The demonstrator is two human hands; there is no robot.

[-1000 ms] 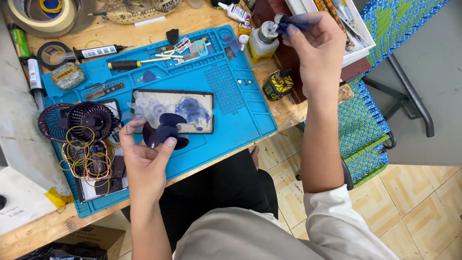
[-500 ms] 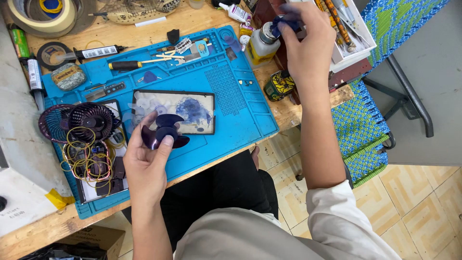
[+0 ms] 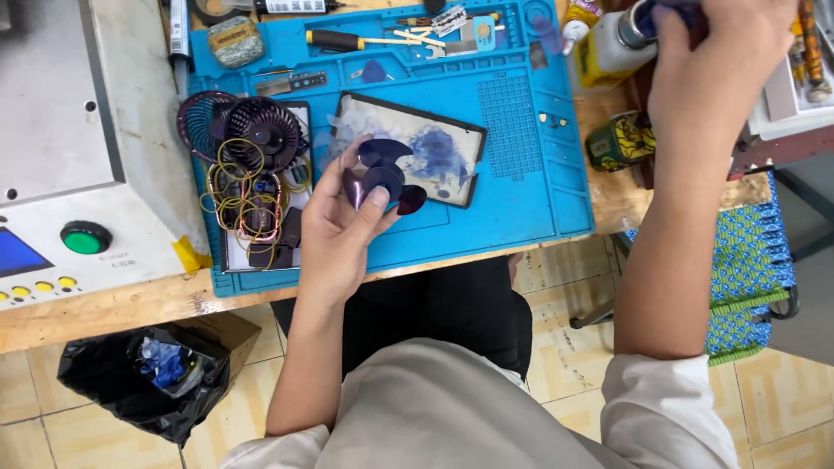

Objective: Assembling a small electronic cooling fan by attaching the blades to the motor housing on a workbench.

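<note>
From the head view, your left hand (image 3: 334,239) pinches the dark purple fan blade (image 3: 382,178) between thumb and fingers, just above the stained tray (image 3: 452,130) — blade already freed, fan grilles (image 3: 248,126) lying left of your grip. Your right hand (image 3: 712,78) closes around the white bottle (image 3: 621,43) — nothing applied yet, it seems.

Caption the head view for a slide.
Left hand holds a dark purple fan blade over a blue work mat; right hand reaches a white bottle.
</note>
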